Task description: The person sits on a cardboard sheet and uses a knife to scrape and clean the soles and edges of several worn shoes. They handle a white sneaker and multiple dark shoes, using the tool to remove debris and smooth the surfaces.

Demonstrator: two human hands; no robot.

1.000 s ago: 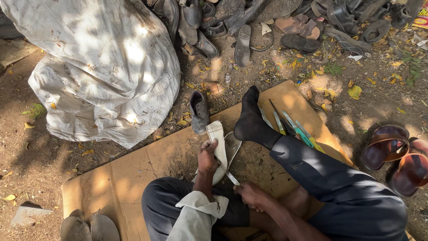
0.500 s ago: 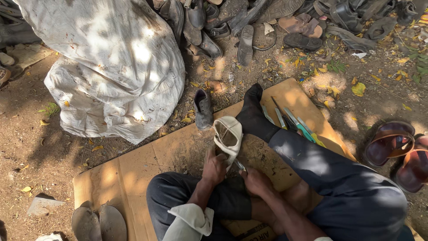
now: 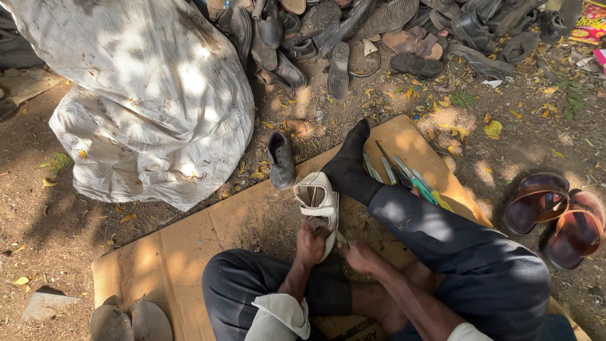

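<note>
At the lower centre of the frame, the left hand [image 3: 312, 240] has its fingers curled tight around the heel end of a white shoe [image 3: 319, 205], which lies on a sheet of cardboard [image 3: 189, 252] with its strap side up. The right hand [image 3: 360, 256] sits just beside the shoe's lower right edge; whether its fingers are pinched on anything cannot be told. A black-socked foot [image 3: 347, 167] touches the shoe's toe. Hand tools [image 3: 407, 177] lie right of the foot, a grey shoe [image 3: 279, 161] left of it, brown sandals [image 3: 558, 218] far right, a white sack [image 3: 145, 95] upper left.
</note>
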